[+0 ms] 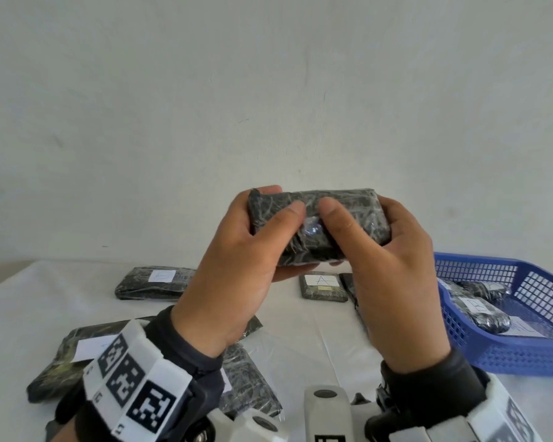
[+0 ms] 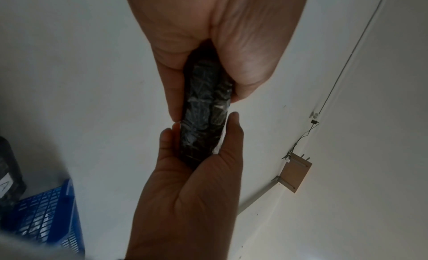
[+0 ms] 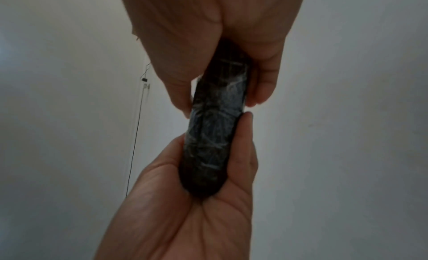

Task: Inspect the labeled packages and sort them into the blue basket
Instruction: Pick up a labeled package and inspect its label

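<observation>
so you're midway, by the look of it. nearest you, along the near edge of the white-covered table (image 1: 300, 320), two dark plastic-wrapped packages with white paper labels (image 1: 77, 349) wait unsorted. above them your left hand (image 1: 237, 269) and right hand (image 1: 393, 282) both grip one black wrapped package (image 1: 320, 224), held up off the table, no label showing. farther back sit two more, one marked "a" (image 1: 323, 287). at the right edge, the blue plastic mesh basket (image 1: 524, 349) already holds several labelled packages.
</observation>
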